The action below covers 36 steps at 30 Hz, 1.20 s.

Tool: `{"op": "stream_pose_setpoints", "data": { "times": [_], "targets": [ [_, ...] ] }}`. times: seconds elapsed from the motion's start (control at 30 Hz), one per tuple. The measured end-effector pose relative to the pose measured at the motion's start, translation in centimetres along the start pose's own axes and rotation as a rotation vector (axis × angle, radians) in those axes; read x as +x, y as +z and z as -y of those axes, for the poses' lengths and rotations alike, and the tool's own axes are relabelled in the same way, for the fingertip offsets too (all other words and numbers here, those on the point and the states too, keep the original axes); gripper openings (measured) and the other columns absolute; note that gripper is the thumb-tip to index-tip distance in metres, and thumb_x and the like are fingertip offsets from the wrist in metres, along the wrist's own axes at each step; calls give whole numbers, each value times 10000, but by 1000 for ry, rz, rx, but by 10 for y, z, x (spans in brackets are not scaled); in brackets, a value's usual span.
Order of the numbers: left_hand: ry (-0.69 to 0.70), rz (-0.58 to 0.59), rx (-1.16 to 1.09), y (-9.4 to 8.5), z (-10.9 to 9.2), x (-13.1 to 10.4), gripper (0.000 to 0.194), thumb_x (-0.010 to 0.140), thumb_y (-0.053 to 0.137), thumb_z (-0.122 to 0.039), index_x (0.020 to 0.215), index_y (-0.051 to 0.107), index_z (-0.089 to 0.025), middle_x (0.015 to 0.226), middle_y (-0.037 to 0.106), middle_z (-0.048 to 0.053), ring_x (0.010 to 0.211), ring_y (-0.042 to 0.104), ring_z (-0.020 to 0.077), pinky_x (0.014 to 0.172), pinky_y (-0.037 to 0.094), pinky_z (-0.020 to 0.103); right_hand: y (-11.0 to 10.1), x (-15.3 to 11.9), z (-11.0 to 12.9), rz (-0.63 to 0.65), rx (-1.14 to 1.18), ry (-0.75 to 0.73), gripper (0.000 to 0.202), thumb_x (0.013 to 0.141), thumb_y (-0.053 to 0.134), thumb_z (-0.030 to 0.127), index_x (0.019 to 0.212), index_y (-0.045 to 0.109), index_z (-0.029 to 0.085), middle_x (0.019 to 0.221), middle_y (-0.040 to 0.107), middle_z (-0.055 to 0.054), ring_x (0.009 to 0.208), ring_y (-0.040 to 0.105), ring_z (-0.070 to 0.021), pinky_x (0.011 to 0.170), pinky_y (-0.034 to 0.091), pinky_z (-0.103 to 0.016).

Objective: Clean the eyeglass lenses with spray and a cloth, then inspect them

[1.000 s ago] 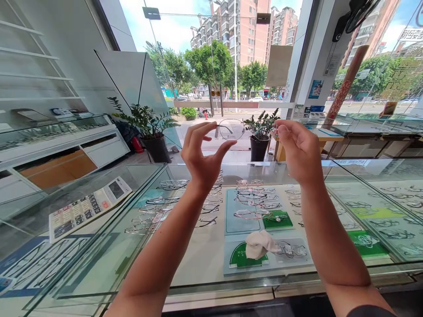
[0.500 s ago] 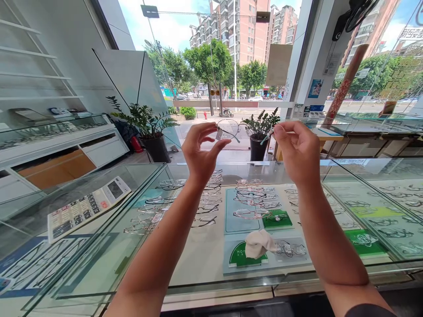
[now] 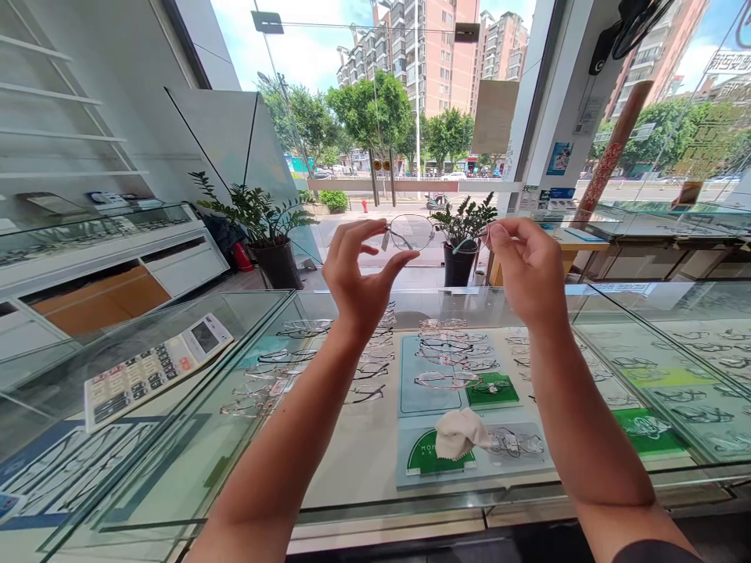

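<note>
A pair of thin round-rimmed glasses is held up above the glass counter, against the window. My left hand is at the left side of the frame, fingers curled over and the thumb spread apart below, with a small tag hanging by the fingertips. At the right side, my right hand pinches the glasses between thumb and forefinger. Below the hands, a crumpled beige cloth lies on the display board, beside several glasses.
A glass display counter spans the front, with rows of glasses inside. On the left lies a large calculator. Potted plants stand beyond the counter, before the glass doors.
The glasses have tilted slightly between my hands, and the lens shows rounder. My left thumb has shifted a little to the right. A scooter outside has moved right.
</note>
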<state>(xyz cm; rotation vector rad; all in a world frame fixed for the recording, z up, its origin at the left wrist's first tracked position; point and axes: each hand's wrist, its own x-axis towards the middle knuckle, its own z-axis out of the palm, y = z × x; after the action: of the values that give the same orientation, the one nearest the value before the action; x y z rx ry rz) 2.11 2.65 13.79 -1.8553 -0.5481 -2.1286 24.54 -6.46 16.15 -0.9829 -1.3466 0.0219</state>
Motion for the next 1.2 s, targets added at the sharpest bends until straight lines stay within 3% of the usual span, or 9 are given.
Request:
{"op": "stream_pose_setpoints", "data": {
  "times": [0.23,0.73,0.93,1.2],
  "targets": [
    [13,3,-63,-2,-5,2,489,843,926,-518,1218,733,-272,1123,777,58,1031,768,228,727,645,332,0,4,-9,27,87,18,311,1032,658,564,1008,708,259,1035,767,-62,1011,750,-234,905,622,-412],
    [-195,66,-330,7,8,-4,494,840,940,-429,1262,708,-317,1236,784,49,1151,784,225,786,669,299,8,1,-2,74,248,64,323,1028,630,598,1094,688,287,1122,780,-74,1135,765,-255,989,633,-442],
    [-251,94,-320,10,9,-6,523,852,917,-508,1273,691,-295,1280,782,89,1174,787,255,812,676,325,11,-1,1,126,275,66,421,1056,564,656,1197,704,284,1163,779,-84,1179,770,-263,982,647,-444],
    [-234,131,-303,12,8,-9,512,893,883,-488,1321,682,-290,1322,777,99,1196,784,259,828,672,328,15,-2,-1,132,350,79,360,1056,588,585,1245,705,302,1165,787,-71,1174,777,-256,1012,647,-459]
  ]
}}
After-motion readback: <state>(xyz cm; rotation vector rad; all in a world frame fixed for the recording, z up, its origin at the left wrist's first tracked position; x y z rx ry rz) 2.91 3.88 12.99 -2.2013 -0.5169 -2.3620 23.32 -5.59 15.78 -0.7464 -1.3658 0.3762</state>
